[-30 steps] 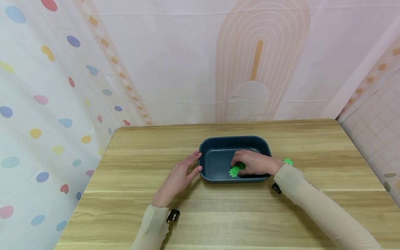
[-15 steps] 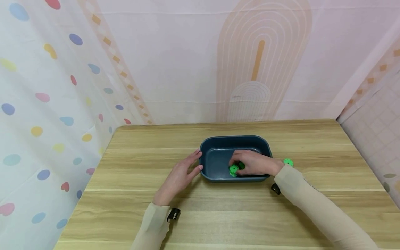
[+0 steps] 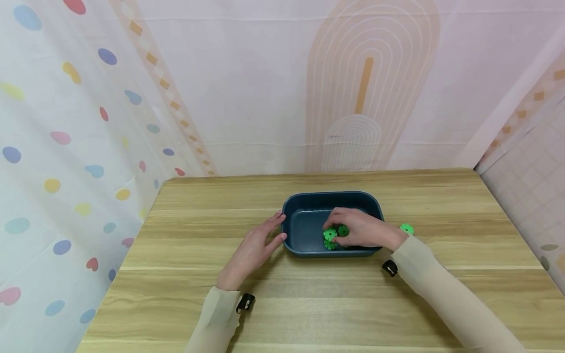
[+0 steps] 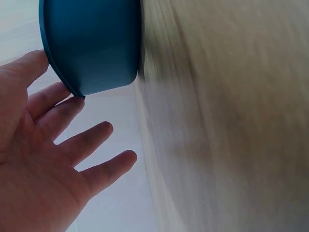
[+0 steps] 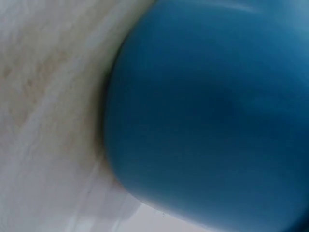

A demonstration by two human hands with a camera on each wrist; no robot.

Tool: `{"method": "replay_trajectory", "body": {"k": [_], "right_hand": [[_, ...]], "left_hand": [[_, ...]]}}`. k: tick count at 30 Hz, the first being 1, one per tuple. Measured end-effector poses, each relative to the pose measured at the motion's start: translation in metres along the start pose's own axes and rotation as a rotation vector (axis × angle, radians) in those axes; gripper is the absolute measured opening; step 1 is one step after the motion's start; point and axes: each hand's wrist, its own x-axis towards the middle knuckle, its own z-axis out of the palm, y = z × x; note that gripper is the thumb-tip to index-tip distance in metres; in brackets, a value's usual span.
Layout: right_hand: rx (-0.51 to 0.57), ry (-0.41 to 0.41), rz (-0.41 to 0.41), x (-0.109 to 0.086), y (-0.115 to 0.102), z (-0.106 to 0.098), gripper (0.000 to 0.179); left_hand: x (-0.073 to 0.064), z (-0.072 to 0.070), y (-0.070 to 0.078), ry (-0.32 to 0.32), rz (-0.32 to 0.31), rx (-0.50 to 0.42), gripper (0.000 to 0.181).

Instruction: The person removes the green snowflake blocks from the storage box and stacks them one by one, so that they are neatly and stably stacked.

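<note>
Green disc (image 3: pixel 330 234), in right hand (image 3: pixel 361 229), seemingly pinched

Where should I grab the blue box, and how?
I'd hold the blue box by its rim at both short ends, one hand coming from each side. It's longer side to side, so holding both ends should keep it level. The left hand touches one end; the right hand reaches in over the other, so it should probably come out first.

Four green discs (image 3: pixel 330 234) (image 3: pixel 330 244) (image 3: pixel 343 230) (image 3: pixel 406 229), one blue basin (image 3: pixel 304 231) and one table (image 3: pixel 220 208) show. Two hands (image 3: pixel 250 251) (image 3: pixel 359 229) and two sleeves (image 3: pixel 214 318) (image 3: pixel 450 294) appear.
</note>
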Motion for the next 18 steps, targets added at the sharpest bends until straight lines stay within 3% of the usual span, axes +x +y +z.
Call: {"method": "replay_trajectory", "body": {"k": [18], "right_hand": [[0.012, 0.159, -0.004, -0.019, -0.008, -0.007, 0.026]], "left_hand": [[0.000, 0.001, 0.000, -0.006, -0.035, 0.005, 0.054]]}}
